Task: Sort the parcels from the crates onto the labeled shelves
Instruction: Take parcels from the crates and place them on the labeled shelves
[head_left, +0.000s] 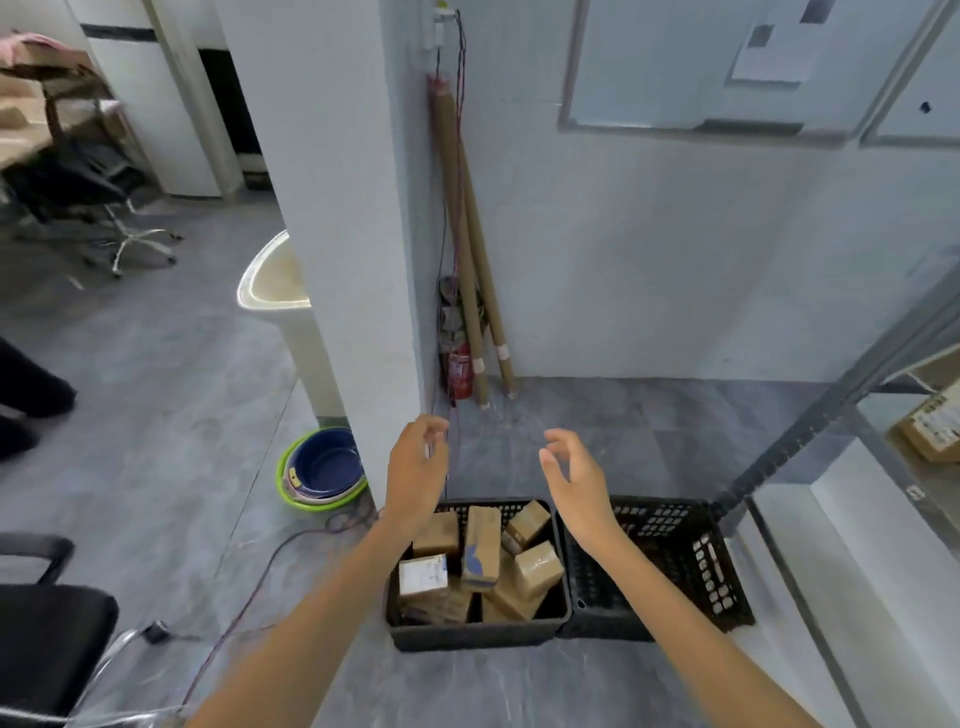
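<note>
We can read no writing anywhere: every label is too blurred. In the lower middle of the frame the left crate (470, 633), black and lattice-walled, holds the parcels (537, 569), brown cartons heaped at angles. One white-labelled parcel (423, 574) lies at the crate's left side, its print illegible. A tall parcel (482, 551) stands on end beside it with a blue mark low on its face. The right crate (680, 566) sits touching the first on the grey floor (156, 395).

We see the left hand (418, 467) raised above the left crate's far left corner, fingers released and loosely curled, holding nothing. The right hand (574, 478) hangs above the seam between the crates, thumb and fingers spread, also holding nothing.

At the right edge a grey shelf upright (810, 431) slants down to the right crate's far corner. On the shelf behind it a labelled carton (930, 426) lies, its text unreadable. Sheets of paper (774, 47) hang on the wall at the upper right.

A white pillar (337, 208) rises just behind the left hand. In the corner beyond lean cardboard tubes (467, 234), with a red extinguisher (460, 371) beside their feet. Stacked basins (324, 470), blue inside green, lie left of the pillar, a white bin (291, 306) behind them. Cables (270, 561) trail across the floor towards a black chair (47, 623) at the lower left.
</note>
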